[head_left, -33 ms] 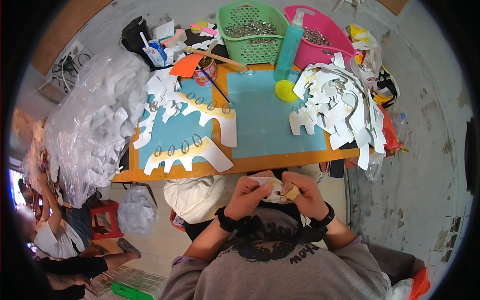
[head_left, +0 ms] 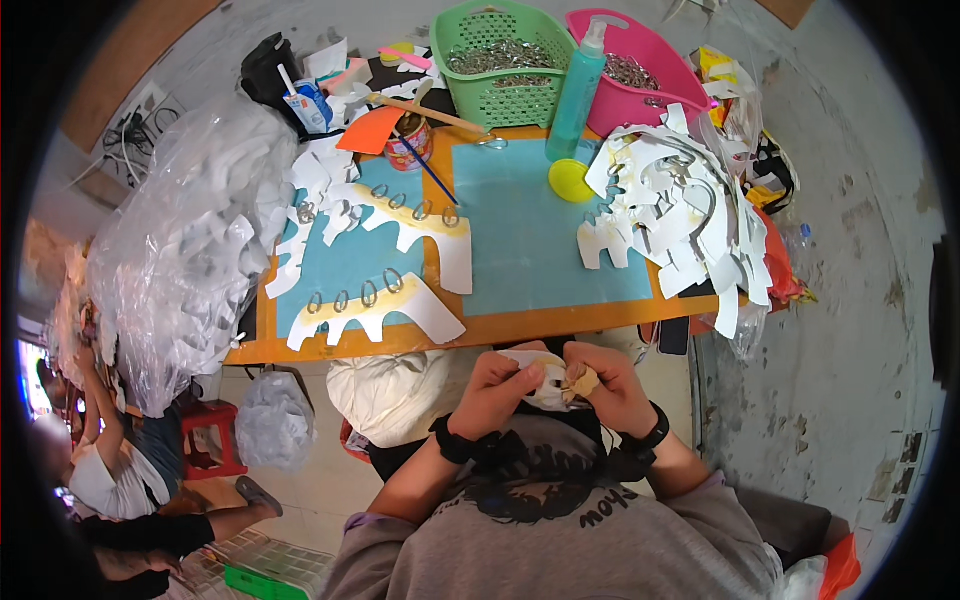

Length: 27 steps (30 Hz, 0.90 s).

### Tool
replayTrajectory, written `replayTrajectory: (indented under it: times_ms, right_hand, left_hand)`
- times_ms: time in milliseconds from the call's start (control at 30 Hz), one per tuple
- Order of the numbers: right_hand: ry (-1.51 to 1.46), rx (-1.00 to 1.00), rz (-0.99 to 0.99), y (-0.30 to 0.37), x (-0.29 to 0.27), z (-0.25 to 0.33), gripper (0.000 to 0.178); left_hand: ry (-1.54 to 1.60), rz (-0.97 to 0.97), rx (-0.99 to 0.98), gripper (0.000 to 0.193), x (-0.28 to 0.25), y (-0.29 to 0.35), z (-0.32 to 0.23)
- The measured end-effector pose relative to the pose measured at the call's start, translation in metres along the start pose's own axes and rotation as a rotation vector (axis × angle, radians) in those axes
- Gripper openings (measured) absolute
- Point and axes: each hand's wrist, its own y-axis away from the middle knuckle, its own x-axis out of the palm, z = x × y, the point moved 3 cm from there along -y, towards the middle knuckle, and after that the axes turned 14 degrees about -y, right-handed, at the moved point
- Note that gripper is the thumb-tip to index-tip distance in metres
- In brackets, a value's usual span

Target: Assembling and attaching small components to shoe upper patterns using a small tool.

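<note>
My left hand point(head_left: 497, 392) and my right hand point(head_left: 612, 388) meet in front of my chest, just off the table's near edge. Between them is a small white cut-out piece point(head_left: 548, 392) with a yellowish patch, pinched by the fingers of both hands. Most of it is hidden by my fingers. On the table's left half lie white cut-out strips with tabs; the nearest strip point(head_left: 432, 318) carries several metal rings point(head_left: 370, 294) along its yellowed edge. Behind it, another white strip point(head_left: 455, 262) has similar rings.
A pile of white cut-outs point(head_left: 690, 215) covers the table's right side, by a yellow lid point(head_left: 571, 181) and a teal spray bottle point(head_left: 577, 100). Green point(head_left: 515, 105) and pink baskets point(head_left: 640, 108) hold metal pieces. A tin point(head_left: 408, 152) stands behind; a plastic bag point(head_left: 170, 250) bulges left. A person point(head_left: 110, 460) sits far left.
</note>
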Motion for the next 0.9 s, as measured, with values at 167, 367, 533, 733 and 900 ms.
replayTrajectory:
  times_ms: [167,367,533,733,900]
  right_hand:
    - [0.187,-0.068,0.109,-0.001,-0.005,0.015,0.008]
    - [0.340,-0.070,0.100,0.000,-0.016,0.022,0.003]
    - [0.477,-0.136,0.181,-0.002,-0.008,0.025,0.004]
    - [0.763,-0.317,0.190,-0.003,0.006,0.027,0.012]
    - [1.000,-0.482,0.189,0.001,0.010,0.018,0.015]
  left_hand:
    - [-0.171,0.074,0.018,0.047,0.005,-0.001,-0.007]
    - [-0.309,0.194,0.157,0.058,0.011,0.000,-0.043]
    - [-0.415,0.081,0.000,0.019,0.010,-0.005,-0.043]
    - [-0.445,0.013,0.013,0.007,0.012,-0.003,-0.037]
    - [-0.179,-0.128,-0.116,0.007,0.015,0.001,-0.026]
